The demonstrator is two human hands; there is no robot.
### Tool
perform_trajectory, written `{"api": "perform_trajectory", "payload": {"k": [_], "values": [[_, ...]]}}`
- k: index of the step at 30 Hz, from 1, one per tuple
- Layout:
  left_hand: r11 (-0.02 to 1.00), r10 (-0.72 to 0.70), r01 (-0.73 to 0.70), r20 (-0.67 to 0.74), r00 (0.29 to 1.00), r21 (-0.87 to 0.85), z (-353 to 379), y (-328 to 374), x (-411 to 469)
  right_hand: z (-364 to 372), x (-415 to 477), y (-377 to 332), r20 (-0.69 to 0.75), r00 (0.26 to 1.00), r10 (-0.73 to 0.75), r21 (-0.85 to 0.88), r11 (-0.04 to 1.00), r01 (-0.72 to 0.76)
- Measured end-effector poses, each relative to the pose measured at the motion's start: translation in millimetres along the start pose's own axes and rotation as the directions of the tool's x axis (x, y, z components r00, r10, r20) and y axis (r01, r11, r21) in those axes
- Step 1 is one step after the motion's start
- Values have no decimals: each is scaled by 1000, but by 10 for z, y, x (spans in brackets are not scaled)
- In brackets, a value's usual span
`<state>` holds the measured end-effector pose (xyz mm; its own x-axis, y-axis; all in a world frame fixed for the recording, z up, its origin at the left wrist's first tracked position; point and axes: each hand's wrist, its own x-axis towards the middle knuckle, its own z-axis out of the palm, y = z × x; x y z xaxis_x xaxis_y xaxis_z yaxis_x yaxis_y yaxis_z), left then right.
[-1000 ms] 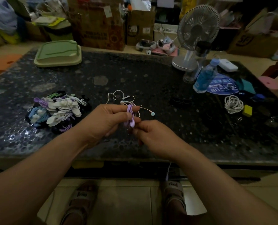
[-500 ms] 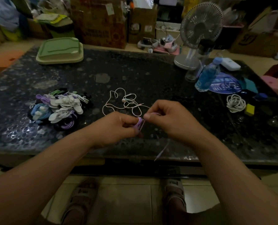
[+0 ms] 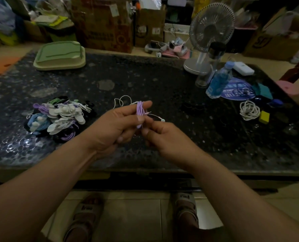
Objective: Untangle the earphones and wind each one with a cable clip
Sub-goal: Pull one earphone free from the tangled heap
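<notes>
Over the front edge of the dark speckled table, the left hand is gripping a purple earphone cable looped round its fingers, apparently to hold the coil's shape, while the right hand is pinching its lower end.

Dark speckled table: earphone pile left of fingers, loose white earphone just behind, cable coil well right, fan beyond.
</notes>
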<state>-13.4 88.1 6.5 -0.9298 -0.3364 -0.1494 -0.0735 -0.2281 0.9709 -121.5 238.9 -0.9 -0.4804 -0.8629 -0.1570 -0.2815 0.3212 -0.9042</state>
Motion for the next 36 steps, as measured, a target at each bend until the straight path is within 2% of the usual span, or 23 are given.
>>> {"api": "perform_trajectory", "payload": {"k": [2, 4, 7, 9, 13, 15, 18, 20, 22, 25, 27, 29, 32, 36], "values": [[991, 35, -23, -91, 995, 132, -3, 2, 13, 21, -39, -46, 0, 1000, -8, -151, 988, 8], [959, 91, -56, -116, 989, 277, -33, -29, 17, 12, -87, -79, 7, 999, -47, -255, 966, 47], [820, 173, -129, -27, 985, 557, -106, -117, 19, -40, -94, -74, -58, 995, -82, -345, 937, 57], [735, 164, -139, 25, 986, 664, -131, -159, 20, -121, -88, -54, -144, 983, -114, -351, 935, 57], [805, 21, -132, 195, 981, 578, -114, -133, -25, -299, -84, -83, -201, 962, -187, -279, 952, 127], [855, -55, -80, 242, 969, 513, -97, -115, -45, -376, -81, -93, -191, 961, -201, -216, 963, 159], [872, -116, -62, 327, 938, 486, -35, -105, -73, -439, -92, -88, -134, 975, -177, -70, 983, 169], [938, -117, -18, 365, 924, 346, -4, -85, -89, -441, -74, -66, -123, 985, -123, 97, 986, 136], [991, -86, 44, 355, 931, 126, 0, -58, -86, -433, -36, -34, -145, 988, -54, 249, 964, 89], [998, -16, 33, 272, 962, -56, 43, -58, -53, -325, 22, 22, -134, 991, 28, 389, 921, 26], [998, 6, 5, 172, 985, -61, 72, -75, -24, -181, 38, 27, -103, 993, 61, 429, 903, -11], [1000, 13, -14, 77, 997, 9, 81, -88, -3, -58, 46, 9, -95, 993, 73, 481, 877, -19], [996, 29, -33, 51, 998, 87, 56, -102, 2, -4, 73, 22, -126, 987, 104, 514, 858, -24], [971, 61, -73, 58, 996, 228, 19, -82, -12, -121, 73, 50, -138, 979, 153, 313, 944, -103]]}}
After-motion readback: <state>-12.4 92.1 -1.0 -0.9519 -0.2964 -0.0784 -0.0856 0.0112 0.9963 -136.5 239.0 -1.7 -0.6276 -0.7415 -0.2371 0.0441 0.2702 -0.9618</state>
